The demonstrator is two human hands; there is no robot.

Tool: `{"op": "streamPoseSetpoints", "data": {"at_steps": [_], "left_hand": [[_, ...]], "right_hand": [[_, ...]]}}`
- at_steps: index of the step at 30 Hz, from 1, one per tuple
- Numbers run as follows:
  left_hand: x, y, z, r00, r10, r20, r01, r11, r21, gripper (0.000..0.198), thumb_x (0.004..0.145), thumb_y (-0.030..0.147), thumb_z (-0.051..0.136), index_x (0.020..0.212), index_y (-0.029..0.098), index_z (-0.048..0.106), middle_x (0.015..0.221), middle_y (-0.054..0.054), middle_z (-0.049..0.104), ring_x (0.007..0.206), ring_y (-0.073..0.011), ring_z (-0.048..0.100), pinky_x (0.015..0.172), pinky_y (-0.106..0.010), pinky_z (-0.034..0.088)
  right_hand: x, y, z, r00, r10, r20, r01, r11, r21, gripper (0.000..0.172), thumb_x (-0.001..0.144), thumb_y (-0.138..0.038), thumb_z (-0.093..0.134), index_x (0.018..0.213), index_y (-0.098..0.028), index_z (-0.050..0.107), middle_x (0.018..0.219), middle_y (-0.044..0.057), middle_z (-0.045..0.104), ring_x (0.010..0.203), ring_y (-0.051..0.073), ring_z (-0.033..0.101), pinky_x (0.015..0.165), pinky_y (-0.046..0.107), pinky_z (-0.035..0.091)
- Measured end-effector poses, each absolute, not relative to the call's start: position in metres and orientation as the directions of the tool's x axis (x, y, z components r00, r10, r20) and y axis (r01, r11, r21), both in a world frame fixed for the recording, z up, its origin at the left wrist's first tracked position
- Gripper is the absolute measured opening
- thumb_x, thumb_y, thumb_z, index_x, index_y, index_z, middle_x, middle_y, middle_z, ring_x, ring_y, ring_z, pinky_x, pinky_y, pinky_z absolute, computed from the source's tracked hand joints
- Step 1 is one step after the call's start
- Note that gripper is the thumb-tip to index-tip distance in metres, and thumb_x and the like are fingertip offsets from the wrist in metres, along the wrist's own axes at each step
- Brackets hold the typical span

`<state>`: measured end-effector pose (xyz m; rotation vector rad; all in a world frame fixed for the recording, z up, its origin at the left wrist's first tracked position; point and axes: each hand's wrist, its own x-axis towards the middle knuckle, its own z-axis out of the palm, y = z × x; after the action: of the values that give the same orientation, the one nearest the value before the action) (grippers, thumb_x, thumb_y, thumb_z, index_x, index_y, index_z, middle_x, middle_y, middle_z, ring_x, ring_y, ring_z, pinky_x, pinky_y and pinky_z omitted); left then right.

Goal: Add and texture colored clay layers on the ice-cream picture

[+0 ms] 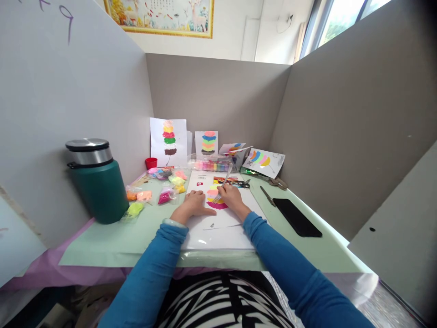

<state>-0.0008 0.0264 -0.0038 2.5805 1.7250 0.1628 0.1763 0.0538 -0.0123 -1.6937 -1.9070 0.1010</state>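
Note:
My right hand (231,197) grips a metal fork (226,174), its handle pointing up and its tines low over the clay picture. The clay picture (217,206) has bands of yellow, pink and orange with a magenta band at the near edge. It lies on white paper (221,220) in front of me. My left hand (194,204) rests flat on that paper, thumb stretched toward the magenta band. Whether the tines press into the clay is too small to tell. A small grey mark (212,225) shows on the paper below the clay.
A green bottle (99,187) stands at left, near bags of coloured clay (165,195) and a red cup (151,162). Scissors (243,183) and pencils (225,180) lie beyond my hands. A black phone-like slab (296,217) and a knife-like tool (267,196) are at right. Grey partitions (218,91) enclose the table.

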Motion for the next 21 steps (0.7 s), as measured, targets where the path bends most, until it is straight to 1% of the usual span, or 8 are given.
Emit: {"op": "streamPoseSetpoints", "data": {"at_steps": [3,7,10,13,17,21], "left_hand": [[-0.001,0.026,-0.003,0.384,0.921,0.068,0.917,-0.389,0.090,0.078,0.070,0.076,0.055,0.116,0.014,0.064,0.135,-0.018,0.055,0.124,-0.0376,0.046,0.103,-0.046,0.037],[0.000,0.024,-0.002,0.374,0.925,0.068,0.921,-0.379,0.090,0.077,0.070,0.076,0.055,0.117,0.015,0.064,0.135,-0.017,0.054,0.125,-0.0378,0.046,0.103,-0.046,0.037],[0.000,0.024,-0.002,0.377,0.924,0.063,0.920,-0.381,0.089,0.078,0.070,0.076,0.054,0.117,0.014,0.064,0.135,-0.017,0.054,0.125,-0.0380,0.046,0.103,-0.047,0.037],[0.000,0.025,-0.002,0.384,0.921,0.066,0.918,-0.388,0.086,0.079,0.070,0.077,0.054,0.116,0.013,0.064,0.134,-0.018,0.055,0.123,-0.0380,0.046,0.103,-0.047,0.038],[-0.001,0.026,-0.003,0.385,0.920,0.074,0.916,-0.391,0.086,0.077,0.070,0.077,0.054,0.115,0.014,0.065,0.132,-0.017,0.057,0.123,-0.0375,0.047,0.102,-0.046,0.038],[-0.001,0.025,-0.003,0.384,0.920,0.082,0.917,-0.391,0.084,0.076,0.070,0.077,0.054,0.114,0.016,0.065,0.132,-0.017,0.057,0.123,-0.0364,0.048,0.102,-0.044,0.038]], "right_hand": [[0.177,0.053,-0.011,-0.010,0.923,0.386,0.898,0.178,-0.403,0.035,0.096,-0.038,0.043,0.095,-0.016,0.070,0.095,0.009,0.074,0.085,0.019,0.066,0.069,0.025,0.039],[0.171,0.051,-0.011,-0.095,0.930,0.356,0.864,0.255,-0.435,0.036,0.097,-0.039,0.043,0.091,-0.017,0.070,0.092,0.007,0.074,0.084,0.017,0.065,0.066,0.024,0.038],[0.170,0.052,-0.011,-0.069,0.935,0.347,0.880,0.221,-0.420,0.035,0.096,-0.039,0.044,0.093,-0.017,0.071,0.093,0.008,0.074,0.084,0.018,0.065,0.067,0.025,0.038],[0.171,0.053,-0.011,-0.018,0.923,0.384,0.898,0.183,-0.400,0.035,0.097,-0.038,0.044,0.094,-0.016,0.070,0.095,0.010,0.074,0.086,0.018,0.065,0.069,0.025,0.038],[0.167,0.052,-0.011,-0.074,0.930,0.360,0.874,0.234,-0.426,0.035,0.097,-0.040,0.043,0.092,-0.017,0.070,0.094,0.008,0.074,0.085,0.018,0.065,0.067,0.024,0.038],[0.165,0.053,-0.010,-0.048,0.938,0.343,0.889,0.197,-0.414,0.035,0.097,-0.039,0.044,0.095,-0.017,0.070,0.095,0.009,0.074,0.086,0.019,0.066,0.067,0.025,0.038]]}}
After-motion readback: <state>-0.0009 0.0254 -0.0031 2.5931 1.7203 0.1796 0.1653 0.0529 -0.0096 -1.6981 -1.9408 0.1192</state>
